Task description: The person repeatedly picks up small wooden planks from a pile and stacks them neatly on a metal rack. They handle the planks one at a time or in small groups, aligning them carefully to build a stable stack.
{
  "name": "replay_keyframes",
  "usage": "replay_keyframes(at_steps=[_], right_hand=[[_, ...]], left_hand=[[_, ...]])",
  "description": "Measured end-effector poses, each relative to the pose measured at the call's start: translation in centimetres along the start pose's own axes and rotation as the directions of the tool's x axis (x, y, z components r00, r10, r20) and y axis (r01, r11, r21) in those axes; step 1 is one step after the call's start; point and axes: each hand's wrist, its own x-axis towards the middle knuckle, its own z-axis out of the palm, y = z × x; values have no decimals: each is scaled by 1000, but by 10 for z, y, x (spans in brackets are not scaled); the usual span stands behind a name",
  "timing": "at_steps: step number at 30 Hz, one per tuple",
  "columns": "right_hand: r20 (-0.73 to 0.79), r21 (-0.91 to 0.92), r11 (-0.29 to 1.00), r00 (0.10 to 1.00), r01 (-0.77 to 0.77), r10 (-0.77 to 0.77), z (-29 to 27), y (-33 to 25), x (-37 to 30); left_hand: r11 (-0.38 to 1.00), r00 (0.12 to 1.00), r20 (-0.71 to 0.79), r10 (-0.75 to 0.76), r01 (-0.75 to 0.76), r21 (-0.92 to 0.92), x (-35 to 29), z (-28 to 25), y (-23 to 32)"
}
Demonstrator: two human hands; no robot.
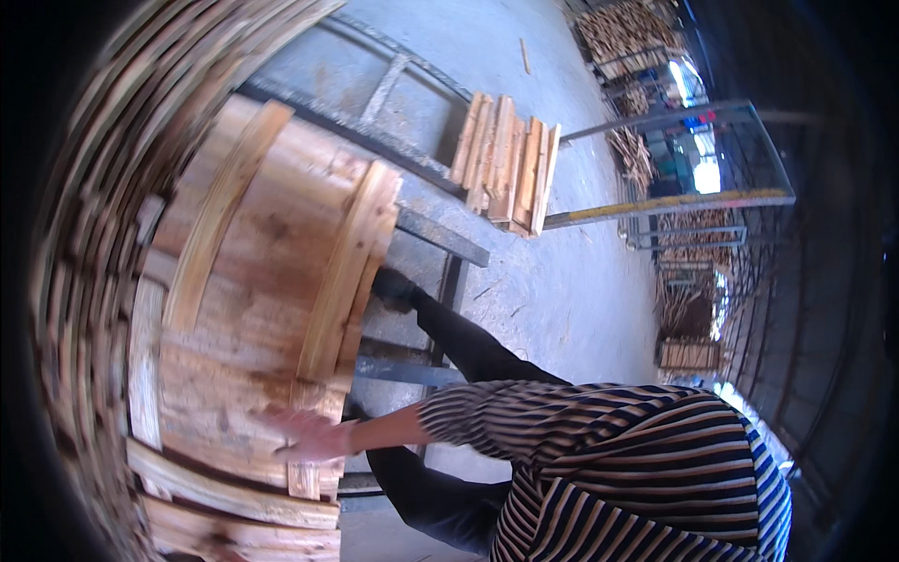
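My left hand [314, 436], blurred by motion, reaches from a striped sleeve over a wooden panel [253, 253]. Its fingers look stretched out and hold nothing I can see; whether they touch the wood is unclear. Long battens [225, 215] lie across the panel's boards. Close to this hand, another board [234, 487] runs across the panel's lower end. At the bottom edge, a blurred dark reddish shape, apparently my right hand [217, 543], shows over a light board [272, 541]; its fingers cannot be made out.
A tall stack of thin boards [84, 309] lines the left side. Dark metal rails [431, 234] run under and beside the panel. Short planks [506, 164] rest on a metal frame [665, 201] farther off. Wood piles [627, 37] stand beyond on the concrete floor [571, 300].
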Motion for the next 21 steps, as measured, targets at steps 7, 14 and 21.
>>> replay_keyframes(at_steps=[7,14,21], right_hand=[[-688,104,768,512,-632,514,-301,234,-171],[-503,557,378,62,-740,862,-546,407,-271],[-562,514,543,217,-665,798,-655,482,-204]], left_hand=[[909,891,-255,375,-300,289,-124,12,292],[862,868,339,363,-174,-475,-287,60,568],[892,392,812,433,-57,-449,-385,159,811]])
